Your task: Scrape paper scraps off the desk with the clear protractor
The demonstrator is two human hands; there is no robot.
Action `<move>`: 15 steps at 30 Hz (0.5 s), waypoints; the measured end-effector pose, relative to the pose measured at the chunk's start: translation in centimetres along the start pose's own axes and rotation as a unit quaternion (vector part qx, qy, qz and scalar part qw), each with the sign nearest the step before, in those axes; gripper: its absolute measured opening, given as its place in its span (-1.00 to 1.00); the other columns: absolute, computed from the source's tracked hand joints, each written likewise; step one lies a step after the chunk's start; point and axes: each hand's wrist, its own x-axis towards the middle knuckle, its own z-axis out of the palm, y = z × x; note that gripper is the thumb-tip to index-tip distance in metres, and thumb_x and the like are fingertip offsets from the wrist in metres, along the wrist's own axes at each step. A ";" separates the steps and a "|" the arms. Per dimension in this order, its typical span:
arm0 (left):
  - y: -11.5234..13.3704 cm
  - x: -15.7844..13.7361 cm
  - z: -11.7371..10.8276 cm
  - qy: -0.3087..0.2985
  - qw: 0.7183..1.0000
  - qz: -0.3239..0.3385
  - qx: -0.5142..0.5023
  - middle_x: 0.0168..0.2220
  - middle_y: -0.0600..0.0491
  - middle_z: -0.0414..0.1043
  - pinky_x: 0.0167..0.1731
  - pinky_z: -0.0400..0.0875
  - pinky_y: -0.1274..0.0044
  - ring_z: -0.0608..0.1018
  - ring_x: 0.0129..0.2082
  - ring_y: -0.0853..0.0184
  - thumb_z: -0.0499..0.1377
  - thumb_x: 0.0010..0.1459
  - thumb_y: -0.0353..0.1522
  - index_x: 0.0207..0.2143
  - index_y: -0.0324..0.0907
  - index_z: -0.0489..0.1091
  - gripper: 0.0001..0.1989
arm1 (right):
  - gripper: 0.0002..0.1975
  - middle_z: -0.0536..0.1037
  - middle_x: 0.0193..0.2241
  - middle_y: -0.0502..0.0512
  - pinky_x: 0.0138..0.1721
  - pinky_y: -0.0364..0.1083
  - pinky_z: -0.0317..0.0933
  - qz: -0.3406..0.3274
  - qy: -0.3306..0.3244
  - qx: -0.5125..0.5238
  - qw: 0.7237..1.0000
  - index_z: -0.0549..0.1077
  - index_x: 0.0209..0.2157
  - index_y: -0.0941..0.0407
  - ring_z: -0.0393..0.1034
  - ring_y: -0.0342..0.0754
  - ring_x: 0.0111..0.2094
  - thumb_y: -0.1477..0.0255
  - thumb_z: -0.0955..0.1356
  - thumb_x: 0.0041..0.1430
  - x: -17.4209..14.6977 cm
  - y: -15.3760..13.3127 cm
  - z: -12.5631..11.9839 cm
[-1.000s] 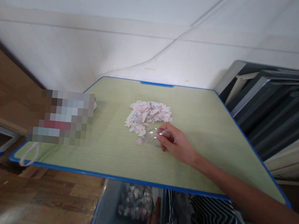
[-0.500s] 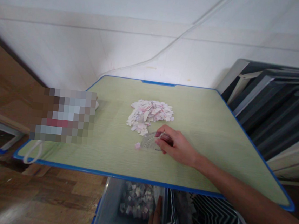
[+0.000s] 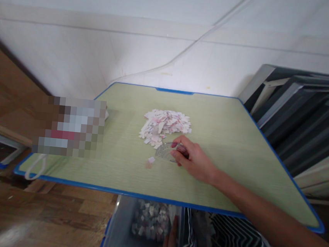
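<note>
Nearest: left grip (image 3: 169, 244) sits under the front edge of the pale green, blue-edged desk (image 3: 114, 157), fingers out straight along the right side of a translucent grey-blue plastic bin (image 3: 119, 228); can't tell if it's clamping the wall or just resting. Small whitish paper pieces (image 3: 151, 219) lie in the bin; black-and-white striped cloth (image 3: 235, 239) just right of it. Up on the desk: two loose paper scraps (image 3: 151, 160), one white, one pinkish and blurred, near the left end of a clear plastic semicircular protractor (image 3: 164, 151). Right grip (image 3: 194, 160) is pinched around the right part of that protractor; can't tell if its edge touches the desk. Just beyond: heap of small white-and-pink paper scraps (image 3: 167, 122), near tail right by the protractor's curved edge. My take on handling: edge flat to the desk, slow strokes, light pressure so it doesn't flex. Shallow bites off the heap's near fringe, as scraps this light would likely scatter. Left grip should keep the bin steady
</note>
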 end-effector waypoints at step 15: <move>-0.8 0.4 0.6 -0.011 0.997 -0.041 -0.070 0.26 0.10 0.08 -0.11 0.42 0.57 0.49 0.00 0.24 0.06 0.01 -0.41 0.28 0.05 -0.30 -0.17 | -0.91 0.37 -0.57 0.00 -0.51 -0.16 -0.11 -0.068 -0.078 -0.267 0.958 0.23 -0.30 0.12 0.20 -0.16 -0.55 0.41 0.16 0.25 -1.2 -1.7 -3.3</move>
